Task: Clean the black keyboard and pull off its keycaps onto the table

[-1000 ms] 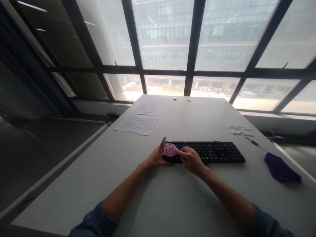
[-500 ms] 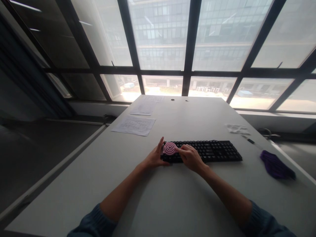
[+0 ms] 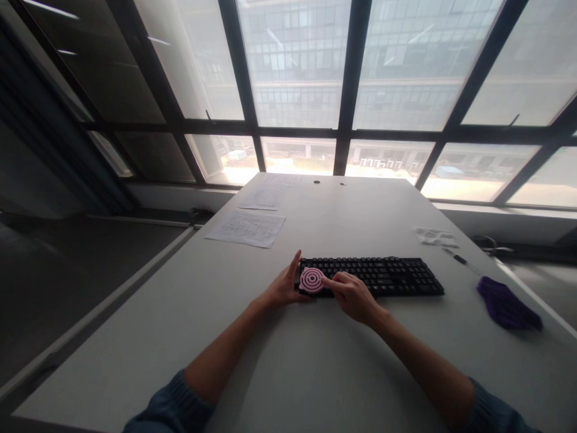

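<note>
The left hand point(image 3: 285, 285) is at the left end of a black keyboard point(image 3: 387, 275), its grip stretched wide: one digit stands up along the far left corner while another lies against the near left edge, so the end is held between them. The right hand point(image 3: 355, 296) has its grip closed in a pinch on the right rim of a pink ringed disc point(image 3: 311, 280), with the index finger extended toward it and the other fingers curled in.

The disc is over the keyboard's leftmost keys, its ringed face turned up toward the viewer; being round, it shows no clear long axis, though a small nub juts from its far left side. The keyboard's long axis runs left to right across the tabletop point(image 3: 351, 219), with the number pad at the right end.

Beyond the keyboard to the left lie two printed sheets, a nearer one point(image 3: 247, 228) and a farther one point(image 3: 262, 196). To the right are a crumpled white item point(image 3: 436, 236), a thin tool with a dark handle point(image 3: 458, 258) and, nearest, a purple cloth point(image 3: 508, 302).
</note>
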Action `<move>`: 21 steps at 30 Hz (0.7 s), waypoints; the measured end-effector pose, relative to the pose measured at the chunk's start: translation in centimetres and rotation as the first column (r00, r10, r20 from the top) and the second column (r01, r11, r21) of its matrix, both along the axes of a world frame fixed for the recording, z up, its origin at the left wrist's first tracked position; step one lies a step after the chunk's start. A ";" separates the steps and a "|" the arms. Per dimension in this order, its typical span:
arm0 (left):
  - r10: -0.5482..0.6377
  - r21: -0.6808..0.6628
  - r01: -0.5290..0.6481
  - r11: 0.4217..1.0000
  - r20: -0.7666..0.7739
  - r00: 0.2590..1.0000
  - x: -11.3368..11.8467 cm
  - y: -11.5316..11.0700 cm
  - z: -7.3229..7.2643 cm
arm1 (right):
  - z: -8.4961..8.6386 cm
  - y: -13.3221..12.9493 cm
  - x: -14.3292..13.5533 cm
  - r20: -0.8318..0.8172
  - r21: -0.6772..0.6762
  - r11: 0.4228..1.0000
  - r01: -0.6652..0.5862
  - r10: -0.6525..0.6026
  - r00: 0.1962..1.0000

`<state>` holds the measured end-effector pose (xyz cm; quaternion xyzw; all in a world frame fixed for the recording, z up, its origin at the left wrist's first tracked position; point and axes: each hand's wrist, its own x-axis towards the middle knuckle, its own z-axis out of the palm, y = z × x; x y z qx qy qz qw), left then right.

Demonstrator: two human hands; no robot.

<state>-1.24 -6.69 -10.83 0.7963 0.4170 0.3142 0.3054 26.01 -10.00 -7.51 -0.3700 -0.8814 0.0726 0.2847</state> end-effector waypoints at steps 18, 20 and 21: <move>-0.002 -0.004 0.002 1.000 -0.007 1.000 -0.1 0.1 -0.1 | -0.3 -0.3 6.5 0.011 0.007 0.991 0.134 -0.134 0.991; 0.000 -0.015 0.000 1.000 0.001 1.000 -0.2 0.1 -0.1 | -0.4 -0.3 7.1 0.007 0.009 0.989 0.146 -0.146 0.989; -0.002 -0.021 0.002 1.000 0.008 1.000 -0.2 0.1 -0.1 | -0.5 -0.3 7.4 0.005 0.012 0.988 0.153 -0.153 0.988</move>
